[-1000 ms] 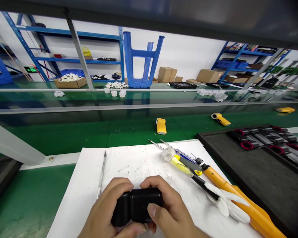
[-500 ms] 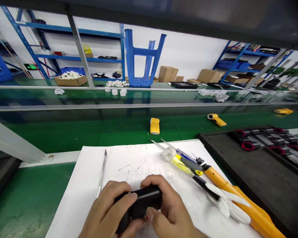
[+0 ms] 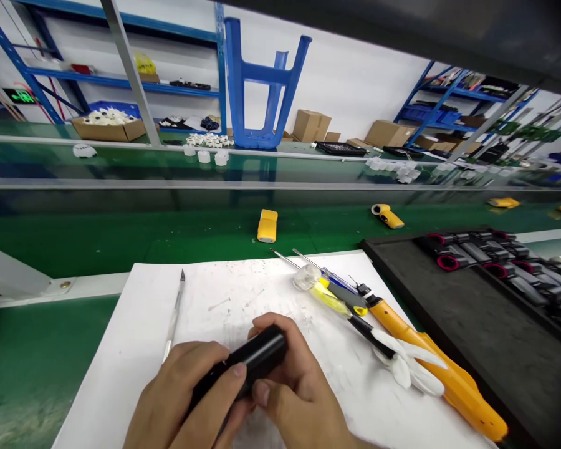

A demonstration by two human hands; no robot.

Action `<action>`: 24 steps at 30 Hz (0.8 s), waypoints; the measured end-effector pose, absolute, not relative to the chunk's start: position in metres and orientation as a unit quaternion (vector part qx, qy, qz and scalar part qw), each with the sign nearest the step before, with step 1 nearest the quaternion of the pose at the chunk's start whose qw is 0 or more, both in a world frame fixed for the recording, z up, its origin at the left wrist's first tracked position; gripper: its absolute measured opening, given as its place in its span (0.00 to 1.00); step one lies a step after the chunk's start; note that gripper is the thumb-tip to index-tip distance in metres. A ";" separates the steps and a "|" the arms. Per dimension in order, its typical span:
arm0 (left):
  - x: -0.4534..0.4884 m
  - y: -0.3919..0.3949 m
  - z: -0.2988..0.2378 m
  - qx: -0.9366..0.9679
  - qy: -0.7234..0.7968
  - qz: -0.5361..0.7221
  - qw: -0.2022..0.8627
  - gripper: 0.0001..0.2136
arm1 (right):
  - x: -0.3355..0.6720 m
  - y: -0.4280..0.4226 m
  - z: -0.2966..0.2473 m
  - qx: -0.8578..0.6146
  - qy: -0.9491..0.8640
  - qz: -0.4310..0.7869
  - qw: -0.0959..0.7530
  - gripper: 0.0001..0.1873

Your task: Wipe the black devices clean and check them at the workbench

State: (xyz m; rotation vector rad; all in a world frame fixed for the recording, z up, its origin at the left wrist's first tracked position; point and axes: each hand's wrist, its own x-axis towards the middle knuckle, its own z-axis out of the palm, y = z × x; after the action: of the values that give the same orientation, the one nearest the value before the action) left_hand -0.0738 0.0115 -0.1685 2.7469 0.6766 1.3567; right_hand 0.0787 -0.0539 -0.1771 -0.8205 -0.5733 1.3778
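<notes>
Both my hands hold one black plastic housing point(image 3: 257, 357) low over a white sheet point(image 3: 224, 299) at the front of the bench. My left hand point(image 3: 177, 399) wraps its near left end, thumb on top. My right hand point(image 3: 294, 386) curls round its far right end, thumb pressed against the side. The housing is turned edge-on, so it looks like a narrow bar. A thin scalpel point(image 3: 174, 317) lies on the sheet just left of my hands.
Screwdrivers point(image 3: 327, 293) and an orange tool point(image 3: 430, 355) lie on the sheet's right side. A black tray point(image 3: 449, 324) with red-ringed parts point(image 3: 449, 262) stands at the right. Yellow pieces point(image 3: 267, 225) sit on the green conveyor belt point(image 3: 121, 237) behind. Shelves and boxes lie beyond.
My hands have rotated the black housing from flat face-up to edge-on. The view has shifted, and the yellow pieces on the belt have moved left.
</notes>
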 end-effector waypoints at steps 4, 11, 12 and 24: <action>-0.077 0.012 -0.163 0.895 0.182 0.408 -0.015 0.15 | 0.074 -0.057 -0.169 -0.349 -0.213 0.609 0.680 0.25; -0.078 0.013 -0.158 0.899 0.194 0.393 -0.003 0.17 | 0.072 -0.057 -0.170 -0.309 -0.203 0.618 0.693 0.27; -0.078 0.013 -0.158 0.899 0.194 0.393 -0.004 0.17 | 0.072 -0.057 -0.171 -0.306 -0.201 0.618 0.696 0.26; -0.079 0.010 -0.159 0.899 0.216 0.381 -0.014 0.17 | 0.071 -0.055 -0.165 -0.324 -0.192 0.608 0.699 0.26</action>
State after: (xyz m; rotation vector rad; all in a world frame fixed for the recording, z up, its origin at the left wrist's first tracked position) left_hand -0.0794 0.0099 -0.1586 2.8491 0.6832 1.2072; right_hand 0.0713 -0.0548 -0.1647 -0.7215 -0.4271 1.3544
